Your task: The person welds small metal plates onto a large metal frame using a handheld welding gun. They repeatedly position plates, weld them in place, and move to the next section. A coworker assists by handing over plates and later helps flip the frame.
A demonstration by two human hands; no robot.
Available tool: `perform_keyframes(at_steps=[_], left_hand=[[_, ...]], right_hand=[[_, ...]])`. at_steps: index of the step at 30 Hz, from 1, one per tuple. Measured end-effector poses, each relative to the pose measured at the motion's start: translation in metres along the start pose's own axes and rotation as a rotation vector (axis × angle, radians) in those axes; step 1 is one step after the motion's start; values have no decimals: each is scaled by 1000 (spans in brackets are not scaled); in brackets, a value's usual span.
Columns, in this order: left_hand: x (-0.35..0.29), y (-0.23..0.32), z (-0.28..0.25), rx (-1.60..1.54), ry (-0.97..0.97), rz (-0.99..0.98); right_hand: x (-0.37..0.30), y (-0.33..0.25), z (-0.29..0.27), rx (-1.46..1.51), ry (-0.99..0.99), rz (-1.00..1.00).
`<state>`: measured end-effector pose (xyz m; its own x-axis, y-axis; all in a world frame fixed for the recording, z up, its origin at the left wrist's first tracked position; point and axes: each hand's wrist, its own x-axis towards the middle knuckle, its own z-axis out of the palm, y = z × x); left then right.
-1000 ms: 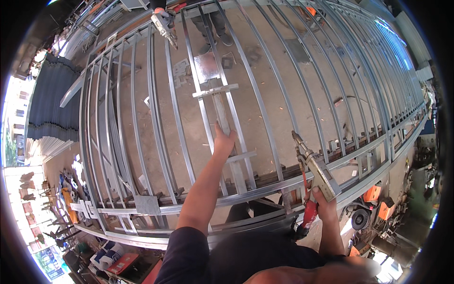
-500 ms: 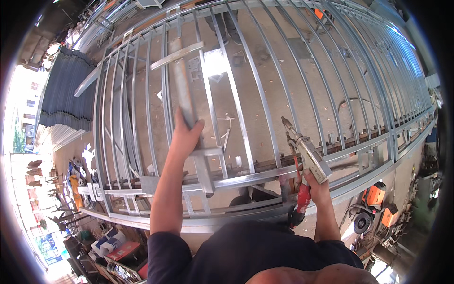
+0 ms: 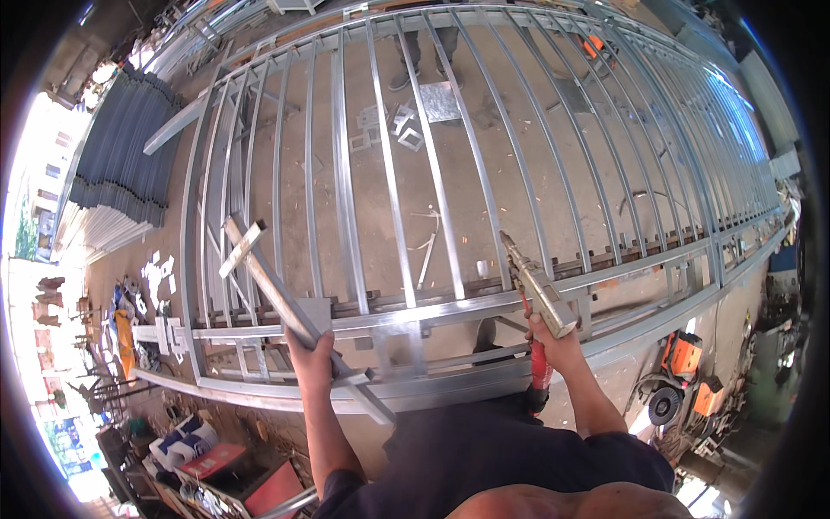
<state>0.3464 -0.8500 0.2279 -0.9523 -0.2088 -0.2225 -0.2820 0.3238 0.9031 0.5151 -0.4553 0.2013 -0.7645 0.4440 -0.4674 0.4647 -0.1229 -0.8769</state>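
Note:
My left hand (image 3: 312, 360) is closed around a metal bar (image 3: 278, 294) with two short crosspieces (image 3: 242, 249), one near each end. The bar slants over the near left part of a large barred metal frame (image 3: 432, 304); whether it touches the frame I cannot tell. In my right hand (image 3: 560, 346) is a welding gun (image 3: 545, 298) with a boxy metallic body, a narrow nozzle and a red lower part. Its nozzle points away from me and to the left, above the frame's near rail. My fingers partly hide the gun's grip.
Another person's legs (image 3: 421, 54) stand beyond the frame's bars. Stacked grey corrugated sheets (image 3: 125, 151) are at the left. Flat metal pieces (image 3: 439, 102) lie on the floor under the frame. An orange machine with a wheel (image 3: 683, 355) stands at the lower right.
My left hand has drawn the bar toward me and to the left, tilting it. The welding gun has shifted slightly left. The view of the frame has moved a little.

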Motion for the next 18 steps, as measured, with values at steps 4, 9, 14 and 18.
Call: perform_keyframes(at_steps=[4,9,14,18], left_hand=[[33,-43,-65,148,65,131],[68,-87,-142,144,-143,97],[88,-106,-196,16,-245,119],[90,-74,-220,41,-331,76]], right_hand=[[-24,-12,81,-66,41,-52],[-55,10,196,-135,105,-458],[-103,-89,282,-351,-231,-550],[-126,-101,328,-307,-315,-590]])
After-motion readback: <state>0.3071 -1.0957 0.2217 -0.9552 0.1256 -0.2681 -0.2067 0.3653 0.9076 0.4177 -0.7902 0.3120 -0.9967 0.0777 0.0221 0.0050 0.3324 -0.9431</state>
